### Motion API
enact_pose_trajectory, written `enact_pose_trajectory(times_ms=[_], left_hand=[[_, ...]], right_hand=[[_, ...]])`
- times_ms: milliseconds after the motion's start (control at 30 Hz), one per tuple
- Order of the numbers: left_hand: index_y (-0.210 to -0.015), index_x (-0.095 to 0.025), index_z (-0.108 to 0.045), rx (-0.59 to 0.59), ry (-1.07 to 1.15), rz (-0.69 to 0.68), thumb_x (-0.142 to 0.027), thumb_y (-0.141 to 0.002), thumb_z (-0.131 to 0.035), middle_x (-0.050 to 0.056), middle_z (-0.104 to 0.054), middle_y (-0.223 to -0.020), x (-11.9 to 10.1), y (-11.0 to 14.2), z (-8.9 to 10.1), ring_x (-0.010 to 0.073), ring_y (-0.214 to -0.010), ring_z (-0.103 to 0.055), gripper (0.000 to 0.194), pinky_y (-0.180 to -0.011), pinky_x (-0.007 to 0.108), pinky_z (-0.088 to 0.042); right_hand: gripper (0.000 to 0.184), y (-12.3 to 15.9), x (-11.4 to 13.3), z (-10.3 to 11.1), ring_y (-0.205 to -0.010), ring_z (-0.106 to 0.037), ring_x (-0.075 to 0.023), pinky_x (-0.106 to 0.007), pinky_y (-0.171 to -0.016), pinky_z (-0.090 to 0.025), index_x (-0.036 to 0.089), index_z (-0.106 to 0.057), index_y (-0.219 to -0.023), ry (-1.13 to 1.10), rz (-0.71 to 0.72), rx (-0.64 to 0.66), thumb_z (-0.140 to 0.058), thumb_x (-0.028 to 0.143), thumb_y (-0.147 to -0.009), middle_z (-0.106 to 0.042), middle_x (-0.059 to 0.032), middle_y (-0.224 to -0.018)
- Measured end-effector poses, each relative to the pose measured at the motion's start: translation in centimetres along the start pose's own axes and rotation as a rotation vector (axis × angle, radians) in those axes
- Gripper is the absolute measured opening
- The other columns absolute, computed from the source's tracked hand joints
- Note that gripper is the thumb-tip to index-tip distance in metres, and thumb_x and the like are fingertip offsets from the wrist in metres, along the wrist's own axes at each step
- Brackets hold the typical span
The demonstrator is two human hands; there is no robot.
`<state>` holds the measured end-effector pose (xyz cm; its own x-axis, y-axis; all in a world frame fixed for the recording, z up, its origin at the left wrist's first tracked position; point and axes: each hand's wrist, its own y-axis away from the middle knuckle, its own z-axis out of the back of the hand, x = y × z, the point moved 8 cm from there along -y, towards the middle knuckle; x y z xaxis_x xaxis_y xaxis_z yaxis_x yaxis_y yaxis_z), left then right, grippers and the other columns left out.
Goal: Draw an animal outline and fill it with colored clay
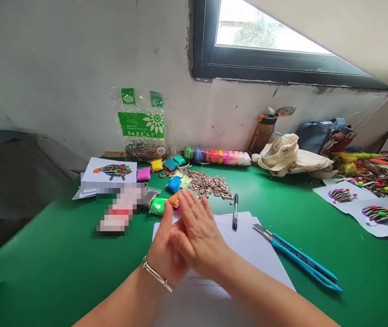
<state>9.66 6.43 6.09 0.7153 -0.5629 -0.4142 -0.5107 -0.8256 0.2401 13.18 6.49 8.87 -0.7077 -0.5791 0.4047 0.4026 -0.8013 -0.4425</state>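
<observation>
Our green table (61, 268) meets a grey wall (78, 59); our left hand (165, 247) and right hand (201, 231) press together, any grip hidden.

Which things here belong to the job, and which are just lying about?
Likely the job's, close at hand:
white paper sheets;
bright green plastic packet;
brown striped seeds.

Probably just lying about, farther off:
brown cylindrical bottle;
cream cloth bag.

Silver-toned bangle (156, 272) on the wrist, just below the left hand (162, 250): slim, rounded, shiny metal, small raised collar toward the end nearer the inner wrist. Left hand itself bare, forearm below it bare too. Right hand (203, 236) bare; wrist and forearm behind it bare as far as visible.
</observation>
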Motion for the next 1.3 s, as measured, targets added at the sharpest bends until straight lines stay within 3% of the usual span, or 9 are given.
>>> enact_pose_trajectory(times_ms=[133,300,467,600,867,967,1067,1200,1300], left_hand=[[-0.139,-0.018,-0.047,0.171,0.038,0.063,-0.076,-0.086,-0.029,0.012,-0.048,-0.144,0.0,0.4,-1.3,0.0295,-0.143,-0.026,0.081,-0.117,0.043,-0.015],[-0.128,-0.031,-0.058,-0.006,-0.063,-0.027,-0.076,-0.087,-0.026,0.003,-0.058,-0.134,-0.7,0.3,0.1,0.0257,-0.141,-0.03,0.069,-0.114,0.042,-0.022],[-0.105,-0.019,-0.07,0.068,-0.071,0.06,-0.069,-0.091,-0.032,0.009,-0.072,-0.104,0.6,0.6,-0.9,0.0242,-0.108,-0.062,0.065,-0.095,0.034,-0.045],[-0.1,-0.016,-0.07,0.004,-0.016,0.089,-0.051,-0.099,-0.037,0.006,-0.072,-0.087,0.7,0.4,-0.1,0.0141,-0.079,-0.067,0.048,-0.078,0.025,-0.052],[-0.103,-0.01,-0.07,-0.232,-0.292,-0.027,-0.003,-0.088,-0.057,0.011,-0.074,-0.099,-1.0,0.0,2.5,0.0182,-0.094,-0.069,0.021,-0.092,0.032,-0.052],[-0.102,-0.01,-0.07,-0.297,-0.334,-0.037,-0.005,-0.085,-0.064,0.011,-0.074,-0.093,-1.4,0.0,3.0,0.0178,-0.089,-0.07,0.018,-0.09,0.033,-0.054],[-0.103,-0.013,-0.069,-0.305,-0.356,-0.048,-0.009,-0.082,-0.07,0.008,-0.073,-0.091,-1.7,0.0,3.2,0.0152,-0.083,-0.069,0.022,-0.084,0.03,-0.055],[-0.103,-0.015,-0.07,-0.242,-0.439,-0.036,-0.021,-0.079,-0.076,0.008,-0.072,-0.097,-1.7,-0.3,3.2,0.0151,-0.085,-0.067,0.025,-0.08,0.027,-0.053],[-0.104,-0.016,-0.07,-0.19,-0.498,-0.014,-0.03,-0.078,-0.077,0.008,-0.07,-0.099,-1.5,-0.5,3.2,0.0174,-0.089,-0.066,0.029,-0.081,0.029,-0.051]], right_hand=[[0.064,0.4,-1.4,0.6,-0.147,-0.011,-0.0285,-0.056,-0.119,-0.007,0.008,-0.02,-0.152,0.162,-0.059,-0.022,-0.031,0.043,-0.099,-0.024,-0.0152,-0.156],[0.082,1.1,3.2,0.4,-0.147,-0.005,-0.028,-0.048,-0.121,-0.004,0.003,-0.011,-0.152,0.137,0.257,0.005,-0.028,0.06,-0.095,-0.014,-0.0162,-0.158],[0.06,-0.1,-2.2,2.2,-0.147,-0.007,-0.026,-0.054,-0.119,-0.002,0.014,-0.023,-0.151,0.253,-0.071,-0.087,-0.029,0.043,-0.1,-0.02,-0.0119,-0.158],[0.056,0.3,-2.4,2.1,-0.147,-0.008,-0.0261,-0.054,-0.118,-0.004,0.02,-0.024,-0.152,0.241,0.015,-0.052,-0.034,0.038,-0.1,-0.021,-0.0077,-0.158],[0.032,0.2,-5.6,2.6,-0.129,-0.046,-0.0313,-0.061,-0.109,-0.027,0.022,-0.064,-0.12,0.027,-0.206,-0.179,-0.043,0.027,-0.096,-0.057,-0.0123,-0.133],[0.028,0.4,-6.3,3.7,-0.115,-0.057,-0.0241,-0.044,-0.099,-0.046,0.021,-0.066,-0.114,-0.255,-0.222,-0.237,-0.047,0.027,-0.094,-0.064,-0.0109,-0.122],[0.029,0.5,-5.2,3.8,-0.103,-0.063,-0.0211,-0.037,-0.091,-0.051,0.024,-0.064,-0.117,-0.405,-0.189,-0.113,-0.058,0.023,-0.088,-0.068,-0.0066,-0.111],[0.032,0.6,-3.5,3.1,-0.097,-0.063,-0.0199,-0.034,-0.083,-0.053,0.024,-0.066,-0.111,-0.35,-0.128,0.025,-0.056,0.008,-0.085,-0.068,-0.006,-0.11],[0.025,0.8,-3.2,3.1,-0.093,-0.063,-0.0205,-0.034,-0.079,-0.053,0.021,-0.067,-0.1,-0.277,-0.114,-0.014,-0.056,0.006,-0.084,-0.068,-0.0079,-0.105]])
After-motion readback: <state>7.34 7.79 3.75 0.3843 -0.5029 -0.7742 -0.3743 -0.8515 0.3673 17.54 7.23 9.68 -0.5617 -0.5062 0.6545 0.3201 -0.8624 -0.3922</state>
